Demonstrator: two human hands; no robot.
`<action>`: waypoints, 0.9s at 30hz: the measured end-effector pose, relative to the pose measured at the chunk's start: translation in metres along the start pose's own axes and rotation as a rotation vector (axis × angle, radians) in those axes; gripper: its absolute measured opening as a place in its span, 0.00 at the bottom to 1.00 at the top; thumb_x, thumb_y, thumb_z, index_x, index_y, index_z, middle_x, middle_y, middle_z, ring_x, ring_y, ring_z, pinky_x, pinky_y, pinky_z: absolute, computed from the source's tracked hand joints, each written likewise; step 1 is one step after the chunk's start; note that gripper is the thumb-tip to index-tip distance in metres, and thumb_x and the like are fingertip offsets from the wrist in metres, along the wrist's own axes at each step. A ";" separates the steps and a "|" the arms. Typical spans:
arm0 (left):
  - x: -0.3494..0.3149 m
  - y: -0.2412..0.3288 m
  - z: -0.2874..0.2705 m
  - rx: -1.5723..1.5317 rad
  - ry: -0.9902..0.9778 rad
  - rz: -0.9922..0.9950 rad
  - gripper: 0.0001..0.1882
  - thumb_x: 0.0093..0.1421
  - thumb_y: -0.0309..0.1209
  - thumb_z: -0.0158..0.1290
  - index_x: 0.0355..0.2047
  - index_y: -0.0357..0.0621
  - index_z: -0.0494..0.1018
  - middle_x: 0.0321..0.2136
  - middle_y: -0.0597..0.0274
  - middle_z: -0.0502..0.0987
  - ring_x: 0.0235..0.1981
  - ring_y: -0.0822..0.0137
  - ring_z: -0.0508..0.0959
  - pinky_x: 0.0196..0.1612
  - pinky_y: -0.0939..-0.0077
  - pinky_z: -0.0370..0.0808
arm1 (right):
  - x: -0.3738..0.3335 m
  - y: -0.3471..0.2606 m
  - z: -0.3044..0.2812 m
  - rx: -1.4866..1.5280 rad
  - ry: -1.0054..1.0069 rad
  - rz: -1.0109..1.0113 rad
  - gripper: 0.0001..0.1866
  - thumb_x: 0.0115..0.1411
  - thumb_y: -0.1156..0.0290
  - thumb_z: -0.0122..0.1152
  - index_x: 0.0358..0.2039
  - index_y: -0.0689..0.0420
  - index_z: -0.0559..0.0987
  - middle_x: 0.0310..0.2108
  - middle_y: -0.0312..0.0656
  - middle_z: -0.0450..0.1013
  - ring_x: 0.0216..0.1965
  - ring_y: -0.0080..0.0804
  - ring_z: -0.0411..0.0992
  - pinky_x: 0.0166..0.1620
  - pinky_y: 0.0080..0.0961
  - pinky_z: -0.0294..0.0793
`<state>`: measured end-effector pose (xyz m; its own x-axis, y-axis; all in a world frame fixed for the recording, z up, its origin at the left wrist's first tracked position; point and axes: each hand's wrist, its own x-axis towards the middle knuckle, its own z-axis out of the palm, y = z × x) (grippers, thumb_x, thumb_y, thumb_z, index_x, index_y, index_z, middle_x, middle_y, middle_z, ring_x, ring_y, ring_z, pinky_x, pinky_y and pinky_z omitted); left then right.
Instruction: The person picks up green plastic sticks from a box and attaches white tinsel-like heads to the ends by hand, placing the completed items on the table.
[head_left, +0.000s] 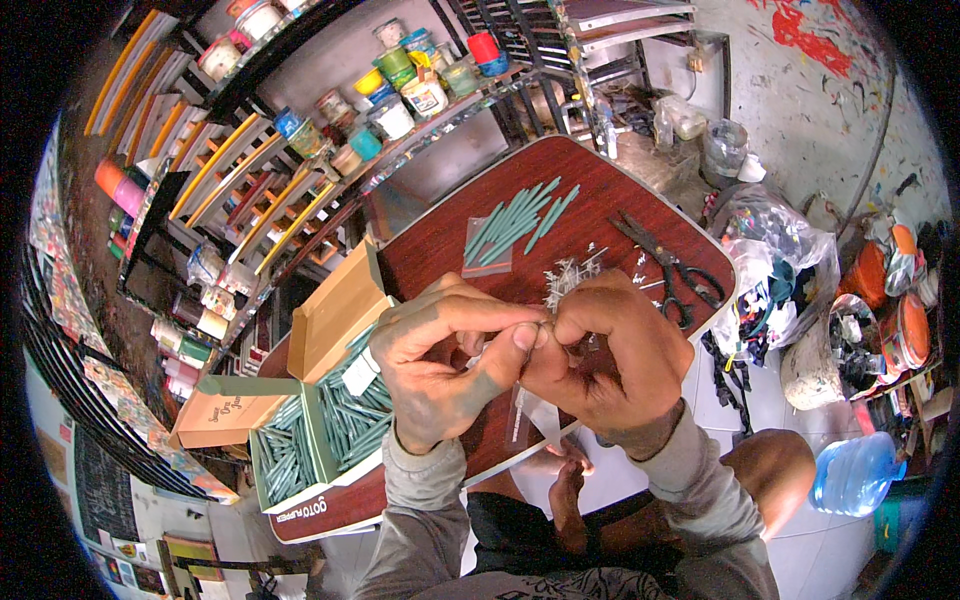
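Note:
Over the dark red table [420, 250], my left hand [440, 350] and my right hand [610, 350] meet with thumbs and fingertips pinched together. What they pinch is too small and covered to make out. Just beyond the fingers lies a pile of small white pieces [570, 275]. Farther back, several green pen-like sticks [515, 222] rest partly on a clear plastic bag [490, 262]. Black scissors [665, 265] lie to the right, blades spread. Beside my left hand stands an opened cardboard box [318, 432] full of similar green sticks [345, 425].
A clear plastic sleeve [535, 420] lies at the table's near edge. Shelves with paint pots [395, 118] run behind and left. To the right are a stuffed plastic bag [775, 250], a bucket [815, 370] and a blue water jug [855, 473] on the floor.

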<state>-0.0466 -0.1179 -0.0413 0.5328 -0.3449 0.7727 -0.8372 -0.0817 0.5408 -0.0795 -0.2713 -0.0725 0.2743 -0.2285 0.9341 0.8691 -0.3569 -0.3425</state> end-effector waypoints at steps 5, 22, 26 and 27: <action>-0.005 0.010 0.013 -0.252 0.100 -0.252 0.05 0.57 0.21 0.59 0.34 0.34 0.78 0.29 0.57 0.81 0.27 0.75 0.78 0.31 0.83 0.73 | 0.000 0.000 -0.002 0.061 0.021 0.085 0.10 0.50 0.81 0.68 0.31 0.60 0.75 0.29 0.43 0.74 0.24 0.28 0.73 0.26 0.23 0.73; -0.003 0.006 0.004 -0.326 0.021 -0.213 0.04 0.59 0.23 0.57 0.34 0.33 0.76 0.31 0.56 0.80 0.31 0.72 0.80 0.37 0.79 0.75 | 0.001 -0.006 0.000 0.159 0.026 0.292 0.11 0.48 0.80 0.70 0.33 0.61 0.78 0.31 0.43 0.77 0.24 0.25 0.76 0.27 0.20 0.75; -0.001 0.003 -0.002 -0.129 -0.008 -0.137 0.04 0.59 0.24 0.57 0.34 0.35 0.77 0.29 0.57 0.80 0.28 0.72 0.77 0.33 0.78 0.72 | 0.001 -0.002 -0.001 0.149 0.007 0.237 0.11 0.49 0.80 0.70 0.33 0.62 0.79 0.31 0.45 0.78 0.27 0.28 0.77 0.28 0.21 0.76; -0.001 0.001 -0.003 -0.113 -0.001 -0.113 0.04 0.59 0.24 0.57 0.33 0.36 0.77 0.28 0.58 0.80 0.27 0.72 0.77 0.33 0.78 0.71 | 0.002 -0.002 -0.001 0.147 -0.006 0.241 0.11 0.49 0.80 0.70 0.33 0.62 0.79 0.32 0.45 0.78 0.28 0.29 0.77 0.28 0.21 0.76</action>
<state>-0.0479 -0.1153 -0.0402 0.6230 -0.3401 0.7044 -0.7525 -0.0148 0.6584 -0.0811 -0.2721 -0.0701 0.4822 -0.2856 0.8282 0.8287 -0.1581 -0.5369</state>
